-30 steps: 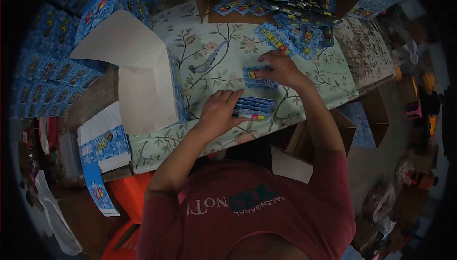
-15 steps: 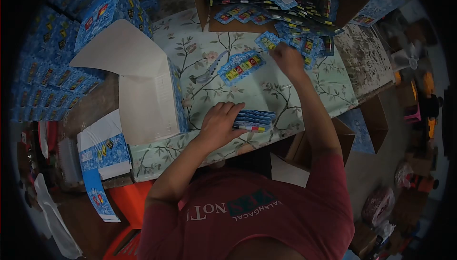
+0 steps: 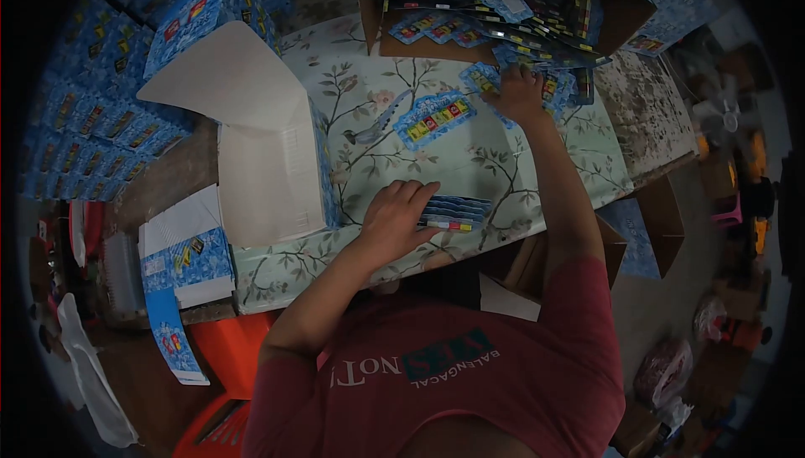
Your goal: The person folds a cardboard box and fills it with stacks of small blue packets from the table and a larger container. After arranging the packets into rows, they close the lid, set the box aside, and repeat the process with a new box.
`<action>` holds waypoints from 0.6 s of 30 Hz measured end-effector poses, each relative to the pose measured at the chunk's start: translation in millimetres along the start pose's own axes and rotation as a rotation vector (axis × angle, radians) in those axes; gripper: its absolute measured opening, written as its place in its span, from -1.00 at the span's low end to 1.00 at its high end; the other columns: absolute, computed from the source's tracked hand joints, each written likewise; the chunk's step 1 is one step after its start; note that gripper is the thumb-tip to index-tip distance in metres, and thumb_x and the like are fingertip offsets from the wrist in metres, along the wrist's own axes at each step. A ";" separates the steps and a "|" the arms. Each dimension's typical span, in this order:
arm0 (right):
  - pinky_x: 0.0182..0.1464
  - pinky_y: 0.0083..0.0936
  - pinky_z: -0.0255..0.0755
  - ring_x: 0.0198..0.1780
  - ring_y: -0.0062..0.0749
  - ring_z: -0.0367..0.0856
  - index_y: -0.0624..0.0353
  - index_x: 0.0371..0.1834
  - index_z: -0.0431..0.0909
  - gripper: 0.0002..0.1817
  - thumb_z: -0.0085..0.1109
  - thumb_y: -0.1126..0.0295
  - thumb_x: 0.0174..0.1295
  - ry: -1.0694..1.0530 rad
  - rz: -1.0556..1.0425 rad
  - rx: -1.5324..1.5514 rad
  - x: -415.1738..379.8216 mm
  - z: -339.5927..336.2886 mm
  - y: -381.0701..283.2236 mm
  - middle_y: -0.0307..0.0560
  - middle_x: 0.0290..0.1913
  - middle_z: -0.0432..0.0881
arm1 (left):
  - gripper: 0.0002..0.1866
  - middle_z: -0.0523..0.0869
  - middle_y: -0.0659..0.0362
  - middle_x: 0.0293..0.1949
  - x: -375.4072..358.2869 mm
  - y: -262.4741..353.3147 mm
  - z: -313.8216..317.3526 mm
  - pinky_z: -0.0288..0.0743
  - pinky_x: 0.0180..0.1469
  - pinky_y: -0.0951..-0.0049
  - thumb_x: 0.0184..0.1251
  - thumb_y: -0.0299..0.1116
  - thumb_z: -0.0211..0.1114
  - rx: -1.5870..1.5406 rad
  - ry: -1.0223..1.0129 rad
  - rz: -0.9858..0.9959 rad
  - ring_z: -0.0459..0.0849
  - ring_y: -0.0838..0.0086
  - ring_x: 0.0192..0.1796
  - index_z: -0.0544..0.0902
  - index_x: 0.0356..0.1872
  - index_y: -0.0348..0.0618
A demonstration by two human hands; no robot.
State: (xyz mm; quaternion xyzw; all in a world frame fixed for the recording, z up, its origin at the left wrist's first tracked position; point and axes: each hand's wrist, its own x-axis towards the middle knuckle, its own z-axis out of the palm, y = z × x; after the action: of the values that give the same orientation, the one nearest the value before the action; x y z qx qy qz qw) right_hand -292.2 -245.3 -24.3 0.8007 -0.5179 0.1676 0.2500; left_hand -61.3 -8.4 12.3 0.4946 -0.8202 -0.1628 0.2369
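Observation:
My left hand is closed around one end of a small stack of blue blister packs, which rests near the table's front edge. Farther back, my right hand reaches over loose blue blister packs in front of the carton. Its thumb stands apart from the fingers, and the fingertips touch the packs. Between my hands, a single blue pack with yellow and red labels lies flat on the flowered tablecloth. Another pack lies just left of my right hand.
A brown carton full of blister packs stands at the back. To my left is an open display box with a white inside, beside flattened boxes. Stacked blue boxes rise at the far left. An orange chair is below.
My right hand has shifted slightly right and away from me over the loose packs, its fingers spreading from a pinch. My left hand keeps the stack in place. The view has moved a little.

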 end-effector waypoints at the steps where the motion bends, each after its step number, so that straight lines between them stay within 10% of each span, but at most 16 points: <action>1: -0.01 0.10 0.32 0.06 -0.09 0.51 0.23 -0.21 0.53 -0.52 0.39 0.12 -0.10 0.006 -0.004 0.003 4.3 -3.6 0.5 -0.01 -0.16 0.64 | -0.31 0.52 0.11 -0.13 -1.6 0.3 0.2 0.42 0.00 0.29 -0.13 -0.25 0.48 0.008 -0.006 -0.005 0.50 0.24 -0.07 0.44 0.13 -0.14; 7: -0.11 -0.34 0.45 -0.10 -0.20 0.61 0.17 -0.19 0.52 -0.64 0.34 0.19 0.07 -0.398 0.204 0.763 5.6 -77.5 -13.4 -0.01 -0.29 0.64 | -0.10 0.40 -0.05 0.17 -2.9 4.4 -3.7 0.30 0.24 0.22 -0.12 -0.25 0.50 0.133 0.152 0.027 0.37 0.10 0.22 0.25 0.31 -0.17; 12: -0.13 -0.48 0.45 -0.14 -0.22 0.62 0.17 -0.11 0.52 -0.67 0.29 0.26 0.12 -1.062 -0.378 1.061 3.2 -103.4 -57.5 -0.01 -0.29 0.65 | -0.04 0.31 -0.05 0.25 2.2 -4.6 5.4 0.18 0.32 0.11 -0.14 -0.24 0.51 0.000 0.118 -0.035 0.26 0.08 0.31 0.18 0.34 -0.19; 18: -0.06 -0.35 0.43 -0.09 -0.12 0.58 0.20 -0.14 0.57 -0.61 0.34 0.20 0.04 -0.389 -0.332 0.552 30.6 -19.6 -71.3 0.01 -0.21 0.61 | -0.09 0.39 0.00 0.10 -0.4 1.9 0.2 0.24 0.21 0.10 -0.15 -0.24 0.51 -0.050 -0.014 -0.119 0.35 0.12 0.18 0.25 0.31 -0.16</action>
State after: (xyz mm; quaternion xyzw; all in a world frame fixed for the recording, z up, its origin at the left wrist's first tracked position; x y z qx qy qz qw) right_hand -214.8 -232.7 -8.3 0.9279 -0.3542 0.1026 -0.0545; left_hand -62.6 -7.2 13.0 0.5353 -0.7867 -0.2004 0.2334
